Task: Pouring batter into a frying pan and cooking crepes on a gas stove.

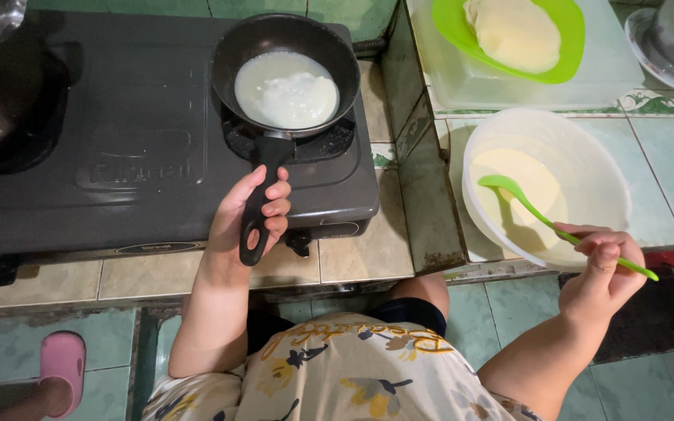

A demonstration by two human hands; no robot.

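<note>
Gripping black pan handle, left hand (pixel 251 214) fingers wrapped round it; pan (pixel 286 74) with pale batter sits on stove (pixel 118 140) burner. Right hand (pixel 602 269) pinches green ladle (pixel 544 218) handle; ladle bowl rests in batter inside white bowl (pixel 587 148) on tiled bench (pixel 672 164).

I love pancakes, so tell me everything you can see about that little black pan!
The small frying pan is round, black and looks like coated metal, with a long black handle that has a hanging hole at its end. It sits level on the right burner of the dark gas stove. A thin, pale, creamy layer of batter covers most of its bottom, leaving a dark edge. The left hand grips the handle, fingers wrapped around it. Nothing else touches the pan.
</note>
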